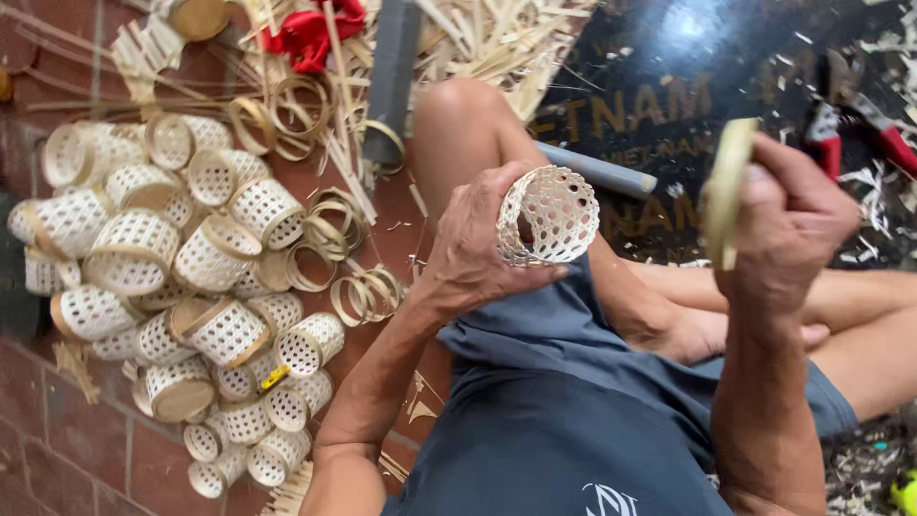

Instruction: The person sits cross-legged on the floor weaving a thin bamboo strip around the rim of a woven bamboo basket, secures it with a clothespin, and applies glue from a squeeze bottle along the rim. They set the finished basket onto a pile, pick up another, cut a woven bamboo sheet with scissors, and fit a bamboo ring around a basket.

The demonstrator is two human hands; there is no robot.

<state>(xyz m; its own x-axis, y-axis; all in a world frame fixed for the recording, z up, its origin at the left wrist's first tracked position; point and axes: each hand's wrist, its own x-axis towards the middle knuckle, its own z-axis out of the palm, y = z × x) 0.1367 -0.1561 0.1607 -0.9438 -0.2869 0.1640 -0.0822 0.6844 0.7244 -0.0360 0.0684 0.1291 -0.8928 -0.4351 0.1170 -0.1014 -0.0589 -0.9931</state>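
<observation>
**Woven cylinder in one hand, bamboo ring in the other**

Your left hand [478, 244] is closed around a small openwork woven cylinder [549, 215], thumb underneath and fingers wrapped over the near side, so its open mouth faces toward your right hand. Held that way, the rim stays exposed and free of your fingers, which looks deliberate: the edge is the part left reachable. The wrist is bent back, forearm rising from your lap.

Your right hand [788, 215] is pinched shut on a flat bamboo ring [724, 191], held edge-on and upright, just apart from the cylinder's mouth and level with it. The forearm stands nearly vertical, elbow down by your knee.

Beyond your left grip, on the brick floor [57, 449], lies a pile of finished woven baskets [162, 277], with loose bamboo rings [330, 225] between that pile and your knee. Past your right grip, red-handled pliers [860, 129] rest on a dark mat [659, 105] among shavings.
</observation>
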